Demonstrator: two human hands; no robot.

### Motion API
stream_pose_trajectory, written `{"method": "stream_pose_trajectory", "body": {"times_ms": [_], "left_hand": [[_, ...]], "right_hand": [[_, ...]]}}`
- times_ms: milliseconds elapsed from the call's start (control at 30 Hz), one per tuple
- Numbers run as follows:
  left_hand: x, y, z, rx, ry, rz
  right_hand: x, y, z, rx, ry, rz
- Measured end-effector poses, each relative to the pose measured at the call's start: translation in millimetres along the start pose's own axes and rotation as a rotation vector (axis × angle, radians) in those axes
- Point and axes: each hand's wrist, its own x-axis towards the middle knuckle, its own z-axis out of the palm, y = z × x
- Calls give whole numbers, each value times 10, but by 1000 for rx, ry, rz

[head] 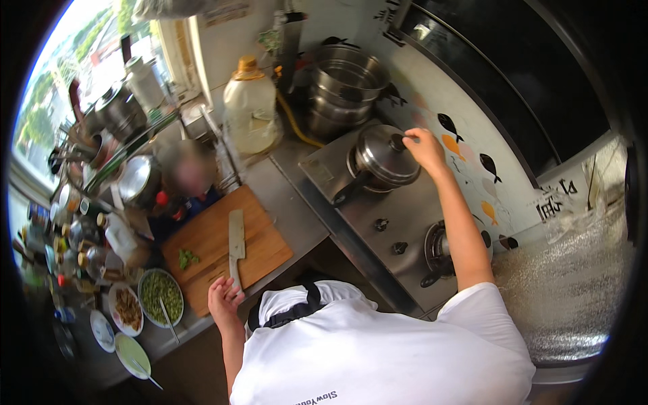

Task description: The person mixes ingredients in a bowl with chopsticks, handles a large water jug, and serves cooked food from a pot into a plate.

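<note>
My right hand [427,149] reaches over the hob, with thumb and fingers pinched at the black knob of a steel pot lid [379,152]. The lid sits on a long-handled pan on the far burner. At the near edge of a wooden cutting board [271,240] is my left hand [225,298], fingers loosely spread and close to the handle end of a cleaver-like kitchen knife [236,235]. That knife lies flat on the board, right of a small heap of chopped greens [187,258]. Left of the board stands a bowl of chopped green food [161,296] with a utensil in it.
A steel steamer pot [347,86] and a large plastic jug [250,111] stand behind the hob. More bowls, a plate of browned food [126,309] and many bottles [119,238] crowd the left counter. A second burner [438,245] lies under my right forearm.
</note>
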Motion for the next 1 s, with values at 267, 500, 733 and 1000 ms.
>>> {"method": "stream_pose_trajectory", "body": {"times_ms": [267, 500, 733, 1000], "left_hand": [[-33, 55, 394, 67, -50, -8], [-54, -39, 529, 55, -34, -30], [-98, -54, 592, 61, -16, -36], [-92, -115, 662, 72, -38, -15]], "right_hand": [[102, 303, 294, -95, -164, 62], [185, 240, 435, -83, -204, 90], [332, 439, 391, 104, -4, -59], [572, 666, -277, 648, 40, 243]]}}
